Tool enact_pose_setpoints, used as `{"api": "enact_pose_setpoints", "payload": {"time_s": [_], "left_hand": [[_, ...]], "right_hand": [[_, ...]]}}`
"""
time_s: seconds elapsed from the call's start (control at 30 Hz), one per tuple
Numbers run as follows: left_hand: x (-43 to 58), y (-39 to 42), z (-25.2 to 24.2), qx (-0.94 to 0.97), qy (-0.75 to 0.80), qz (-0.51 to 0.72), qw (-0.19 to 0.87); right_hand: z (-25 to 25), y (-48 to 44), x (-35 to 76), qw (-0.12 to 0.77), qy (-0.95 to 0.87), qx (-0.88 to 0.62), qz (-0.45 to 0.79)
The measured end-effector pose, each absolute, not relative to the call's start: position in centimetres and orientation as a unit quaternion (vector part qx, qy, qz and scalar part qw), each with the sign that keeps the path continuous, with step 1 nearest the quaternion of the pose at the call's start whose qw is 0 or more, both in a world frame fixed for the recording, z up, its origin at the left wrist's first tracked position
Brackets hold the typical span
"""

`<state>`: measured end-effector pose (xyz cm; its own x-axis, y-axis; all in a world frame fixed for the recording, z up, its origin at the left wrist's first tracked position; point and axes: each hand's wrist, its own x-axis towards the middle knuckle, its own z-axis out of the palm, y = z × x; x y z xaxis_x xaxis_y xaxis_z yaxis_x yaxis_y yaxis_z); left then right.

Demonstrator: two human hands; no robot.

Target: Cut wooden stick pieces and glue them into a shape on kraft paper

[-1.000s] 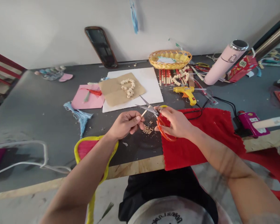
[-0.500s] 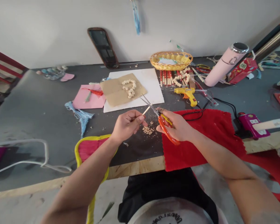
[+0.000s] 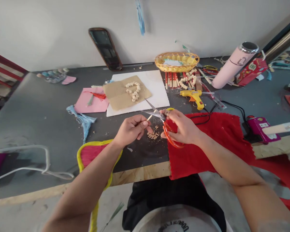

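Note:
My left hand [image 3: 131,129] pinches a thin wooden stick [image 3: 149,118], whose short tip pokes out toward the scissors. My right hand [image 3: 182,126] grips orange-handled scissors [image 3: 163,124] with the blades spread around the stick's tip. Below the two hands a small heap of cut wooden bits [image 3: 153,135] lies on the dark table [image 3: 38,109].
A red cloth [image 3: 207,141] lies under my right wrist. Behind are a white board [image 3: 157,88] with brown paper [image 3: 120,93], a yellow glue gun [image 3: 194,96], a yellow basket [image 3: 176,61], a pink bottle [image 3: 232,66] and a pink sheet [image 3: 90,104]. A pink-and-yellow stool [image 3: 91,154] stands under my left arm.
The scissor blades, nearly shut across the stick half a second ago, have spread apart again. The stick's exposed tip looks shorter. Both hands stay in place.

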<state>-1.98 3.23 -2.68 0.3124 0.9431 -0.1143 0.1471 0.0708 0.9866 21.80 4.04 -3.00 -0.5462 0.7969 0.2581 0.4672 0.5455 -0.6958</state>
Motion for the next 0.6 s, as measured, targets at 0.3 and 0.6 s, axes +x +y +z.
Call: {"api": "enact_pose_setpoints", "payload": {"time_s": [0.3,0.6], "left_hand": [[-2.19,3.34,-2.84,0.557,0.465,0.344,0.596],[-1.8,3.25,-3.38,0.536,0.478,0.408,0.564]], "right_hand": [[-3.07,3.89,21.81,0.265,-0.837,-0.385,0.284],[-2.64,3.86,21.8,0.255,-0.831,-0.418,0.265]]}}
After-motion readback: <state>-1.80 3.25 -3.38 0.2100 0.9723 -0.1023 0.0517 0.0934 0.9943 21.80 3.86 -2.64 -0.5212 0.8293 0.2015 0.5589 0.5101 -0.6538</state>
